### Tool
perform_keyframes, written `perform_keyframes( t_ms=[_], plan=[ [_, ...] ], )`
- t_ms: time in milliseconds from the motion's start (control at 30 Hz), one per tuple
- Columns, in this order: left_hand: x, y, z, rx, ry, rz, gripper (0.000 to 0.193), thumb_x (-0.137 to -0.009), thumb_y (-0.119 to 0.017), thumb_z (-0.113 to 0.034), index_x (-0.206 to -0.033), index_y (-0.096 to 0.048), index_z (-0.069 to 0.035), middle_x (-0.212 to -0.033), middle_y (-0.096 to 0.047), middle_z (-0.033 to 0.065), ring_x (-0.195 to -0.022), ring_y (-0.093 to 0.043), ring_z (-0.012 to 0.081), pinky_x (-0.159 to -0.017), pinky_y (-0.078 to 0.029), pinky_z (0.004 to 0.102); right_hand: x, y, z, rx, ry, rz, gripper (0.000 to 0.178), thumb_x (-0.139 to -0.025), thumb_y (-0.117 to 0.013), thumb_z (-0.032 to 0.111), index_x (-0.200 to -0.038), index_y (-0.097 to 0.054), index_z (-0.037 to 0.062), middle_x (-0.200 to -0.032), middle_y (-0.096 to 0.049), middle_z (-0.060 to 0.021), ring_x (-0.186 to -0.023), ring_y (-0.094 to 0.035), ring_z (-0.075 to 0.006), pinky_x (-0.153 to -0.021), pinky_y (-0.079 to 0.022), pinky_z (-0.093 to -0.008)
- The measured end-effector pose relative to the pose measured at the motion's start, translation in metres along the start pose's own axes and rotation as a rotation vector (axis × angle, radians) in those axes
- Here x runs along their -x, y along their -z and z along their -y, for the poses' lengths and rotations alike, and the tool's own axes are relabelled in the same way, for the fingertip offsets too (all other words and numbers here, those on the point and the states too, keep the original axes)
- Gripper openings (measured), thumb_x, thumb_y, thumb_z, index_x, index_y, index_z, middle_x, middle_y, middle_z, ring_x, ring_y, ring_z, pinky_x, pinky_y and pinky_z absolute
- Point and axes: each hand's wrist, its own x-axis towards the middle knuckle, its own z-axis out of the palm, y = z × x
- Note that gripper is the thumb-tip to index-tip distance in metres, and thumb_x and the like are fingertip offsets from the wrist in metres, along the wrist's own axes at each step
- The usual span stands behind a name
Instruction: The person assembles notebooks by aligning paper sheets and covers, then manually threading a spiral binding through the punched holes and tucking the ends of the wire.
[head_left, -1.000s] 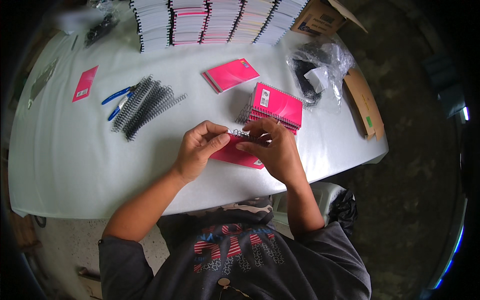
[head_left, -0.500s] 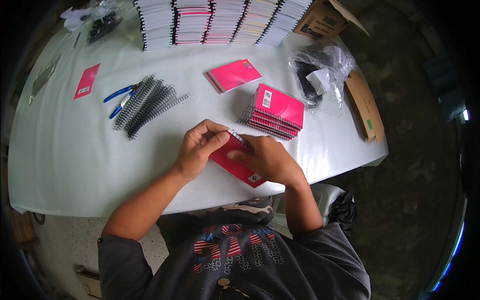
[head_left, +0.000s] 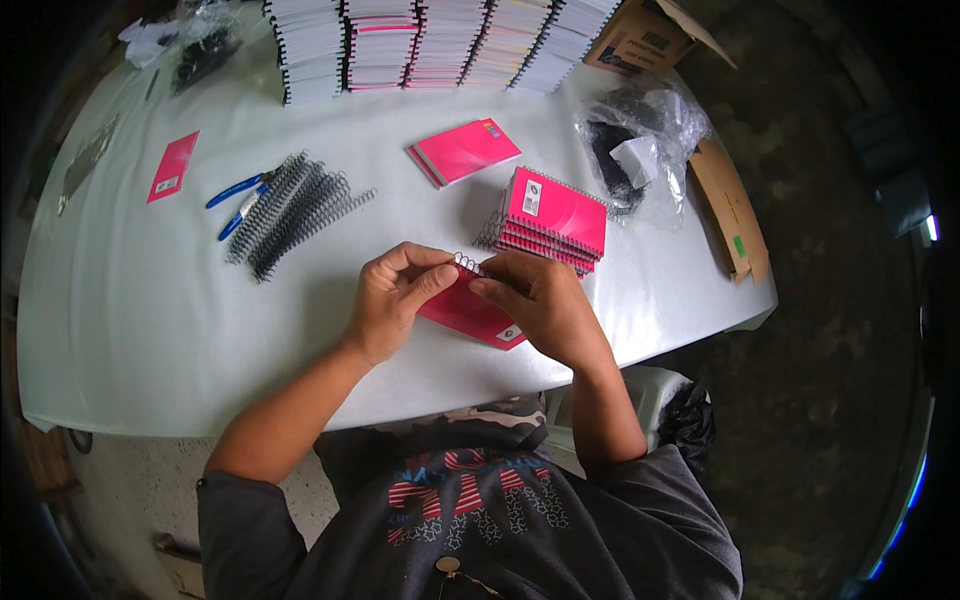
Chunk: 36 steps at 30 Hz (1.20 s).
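Between my hands is a pink-covered notebook (head_left: 468,307), held above the near part of the table. A dark spiral binding coil (head_left: 467,262) runs along its far edge. My left hand (head_left: 400,297) pinches the notebook's left corner at the end of the coil. With thumb and fingers closed, my right hand (head_left: 540,302) grips the same edge farther right, covering part of the coil and cover. Just beyond my right hand stands a stack of spiral-bound pink notebooks (head_left: 556,214).
Left of centre lie loose black coils (head_left: 295,212) beside blue-handled pliers (head_left: 240,200). Unbound pink booklets (head_left: 465,152) and a single pink cover (head_left: 174,166) rest farther back. Tall stacks of bound books (head_left: 440,45), a clear plastic bag (head_left: 650,150) and cardboard boxes (head_left: 640,38) line the far side.
My right hand has shifted up and its fingers have drawn in to the coil edge. The notebook's lower corner has swung upward. My left hand stays nearly in place.
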Motion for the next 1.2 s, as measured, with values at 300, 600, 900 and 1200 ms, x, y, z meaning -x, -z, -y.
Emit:
perform_keyframes(
  t_ms=[300,600,900,1200],
  plan=[
    [-0.001,0.0,-0.007,0.002,0.107,0.065,0.019,-0.087,-0.062,-0.011,-0.102,-0.061,0.0,-0.091,-0.062,0.0018,-0.083,-0.054,0.0052,-0.077,-0.045,0.0195,0.0,-0.006,-0.004,-0.237,-0.062,-0.083,0.018,-0.073,-0.072,0.004,-0.086,-0.063,-0.004,-0.073,-0.063,-0.0067,-0.066,-0.058,-0.0108,-0.06,-0.046,-0.0248],
    [-0.004,0.015,-0.013,0.023,0.254,0.264,0.01,-0.08,-0.062,-0.005,-0.089,-0.059,-0.002,-0.081,-0.057,-0.0021,-0.074,-0.049,0.003,-0.067,-0.041,0.0184,0.007,-0.006,0.0,-0.143,-0.006,0.0,0.019,-0.065,-0.073,0.002,-0.081,-0.062,-0.0015,-0.072,-0.061,-0.0104,-0.065,-0.06,-0.0196,-0.06,-0.046,-0.0299],
    [-0.005,0.007,-0.013,-0.23,0.325,0.427,0.019,-0.073,-0.063,-0.007,-0.089,-0.054,-0.002,-0.083,-0.052,0.0018,-0.077,-0.049,0.008,-0.071,-0.041,0.0228,0.027,-0.002,-0.002,0.047,0.073,-0.044,0.017,-0.069,-0.07,0.005,-0.083,-0.061,0.0018,-0.077,-0.062,-0.0124,-0.07,-0.061,-0.0258,-0.066,-0.048,-0.0327],
    [-0.046,-0.081,-0.025,-0.151,-0.019,0.204,0.054,-0.085,-0.064,-0.021,-0.128,-0.038,-0.002,-0.103,-0.057,0.0086,-0.095,-0.053,0.0133,-0.085,-0.044,0.0273,0.008,0.075,-0.023,-0.807,0.163,-0.722,0.019,-0.078,-0.069,0.007,-0.091,-0.059,-0.0024,-0.082,-0.064,-0.0065,-0.076,-0.061,-0.0105,-0.069,-0.048,-0.0225]
  ],
)
